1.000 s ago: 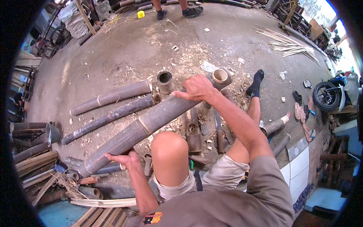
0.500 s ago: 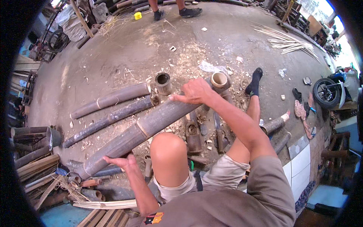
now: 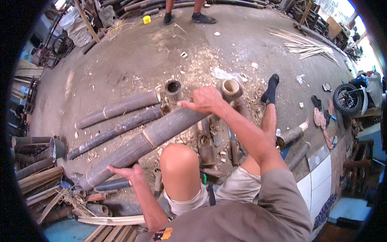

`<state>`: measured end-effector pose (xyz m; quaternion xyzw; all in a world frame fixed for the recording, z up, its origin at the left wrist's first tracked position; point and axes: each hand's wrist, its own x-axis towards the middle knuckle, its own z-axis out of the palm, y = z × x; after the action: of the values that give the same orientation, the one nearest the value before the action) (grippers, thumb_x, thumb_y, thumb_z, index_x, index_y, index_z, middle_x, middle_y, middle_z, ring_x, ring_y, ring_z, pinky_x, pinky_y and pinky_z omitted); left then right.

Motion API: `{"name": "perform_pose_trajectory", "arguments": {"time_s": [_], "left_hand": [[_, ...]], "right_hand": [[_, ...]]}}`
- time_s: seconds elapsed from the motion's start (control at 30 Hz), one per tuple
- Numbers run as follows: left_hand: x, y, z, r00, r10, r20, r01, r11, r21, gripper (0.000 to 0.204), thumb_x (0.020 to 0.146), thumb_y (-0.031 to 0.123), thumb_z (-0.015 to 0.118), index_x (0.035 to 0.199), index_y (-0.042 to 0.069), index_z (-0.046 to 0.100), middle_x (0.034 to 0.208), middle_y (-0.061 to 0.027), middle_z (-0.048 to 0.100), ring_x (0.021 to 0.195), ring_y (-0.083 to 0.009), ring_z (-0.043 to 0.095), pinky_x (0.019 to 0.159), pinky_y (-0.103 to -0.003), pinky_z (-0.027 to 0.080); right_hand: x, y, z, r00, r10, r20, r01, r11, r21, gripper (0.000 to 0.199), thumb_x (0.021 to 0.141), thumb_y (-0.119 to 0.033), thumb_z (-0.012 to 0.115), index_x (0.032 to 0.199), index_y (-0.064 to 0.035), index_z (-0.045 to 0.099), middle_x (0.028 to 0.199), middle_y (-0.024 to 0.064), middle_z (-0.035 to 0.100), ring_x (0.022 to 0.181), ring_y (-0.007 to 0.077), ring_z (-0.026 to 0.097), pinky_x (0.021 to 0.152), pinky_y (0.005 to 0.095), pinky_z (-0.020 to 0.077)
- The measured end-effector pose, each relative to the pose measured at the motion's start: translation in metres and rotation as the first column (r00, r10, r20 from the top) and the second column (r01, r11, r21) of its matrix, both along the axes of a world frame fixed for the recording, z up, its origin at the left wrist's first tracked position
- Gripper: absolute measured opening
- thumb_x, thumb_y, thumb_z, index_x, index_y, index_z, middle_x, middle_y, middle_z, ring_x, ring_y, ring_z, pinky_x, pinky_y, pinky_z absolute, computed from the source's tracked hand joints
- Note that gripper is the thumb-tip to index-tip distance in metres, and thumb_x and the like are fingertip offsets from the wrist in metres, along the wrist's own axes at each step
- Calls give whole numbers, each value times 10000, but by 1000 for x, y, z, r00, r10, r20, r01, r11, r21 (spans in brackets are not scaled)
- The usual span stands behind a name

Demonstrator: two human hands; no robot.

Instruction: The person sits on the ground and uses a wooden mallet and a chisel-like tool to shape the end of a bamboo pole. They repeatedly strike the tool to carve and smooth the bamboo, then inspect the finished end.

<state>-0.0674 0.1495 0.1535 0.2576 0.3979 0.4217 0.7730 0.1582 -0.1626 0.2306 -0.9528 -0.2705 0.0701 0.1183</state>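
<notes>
A thick grey-brown bamboo pole (image 3: 150, 137) slants across in front of my raised knee, with a pale ring around its middle. My right hand (image 3: 205, 99) is wrapped over its upper right part. Under the lower left part, my left hand (image 3: 131, 173) supports the pole, thumb out along its side and fingers mostly hidden beneath. Just beyond my right hand is a pale open bamboo mouth (image 3: 231, 87); my hand hides whether the pole touches it. A short dark hollow bamboo piece (image 3: 173, 91) stands upright nearby.
Two more bamboo poles lie to the left, a thicker one (image 3: 117, 109) and a thinner one (image 3: 115, 131). A bladed tool (image 3: 234, 147) lies right of my knee. Shavings litter the floor. Split strips (image 3: 310, 44) lie far right; another person's feet (image 3: 203, 18) stand ahead.
The bamboo pole has slid slightly toward the lower left, and my right hand has shifted a little left with it. Both hands keep hold.
</notes>
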Motion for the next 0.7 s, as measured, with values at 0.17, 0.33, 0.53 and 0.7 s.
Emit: {"name": "perform_pose_trajectory", "arguments": {"time_s": [0.17, 0.33, 0.53, 0.7], "left_hand": [[25, -44, -48, 990, -133, 46, 135, 990, -39, 970, 919, 811, 509, 1618, 155, 363, 1638, -138, 405, 1492, -347, 401, 1259, -574, 281], [38, -15, -47, 986, -156, 53, 165, 950, -267, 888, 954, 799, 457, 1599, 191, 403, 1615, -107, 447, 1458, -363, 446, 1205, -619, 350], [33, 29, -65, 939, -330, -93, 297, 919, -259, 915, 957, 854, 365, 1606, 210, 396, 1615, -101, 451, 1453, -383, 451, 1142, -679, 394], [42, 23, -45, 931, -365, -29, 333, 878, -344, 877, 962, 797, 453, 1599, 197, 396, 1616, -122, 441, 1444, -400, 463, 1145, -677, 404]], "right_hand": [[-24, 18, -32, 962, -1, 273, -79, 956, 282, 625, 953, -594, 638, 1031, 13, 764, 896, 215, 715, 959, 395, 714, 873, 495, 567], [-121, -33, -76, 849, -242, 469, -101, 797, 596, 657, 854, -297, 830, 1376, -6, 556, 1280, 208, 567, 1223, 392, 565, 1086, 485, 474], [-166, -88, -173, 851, -525, -19, 434, 682, 589, 930, 767, -376, 905, 1474, 26, 455, 1507, 309, 455, 1341, 420, 536, 1135, 504, 429], [-154, -99, -177, 735, -520, -435, 676, 522, 520, 953, 721, -441, 921, 1436, 25, 495, 1331, 300, 655, 1242, 396, 653, 1032, 486, 508]]}}
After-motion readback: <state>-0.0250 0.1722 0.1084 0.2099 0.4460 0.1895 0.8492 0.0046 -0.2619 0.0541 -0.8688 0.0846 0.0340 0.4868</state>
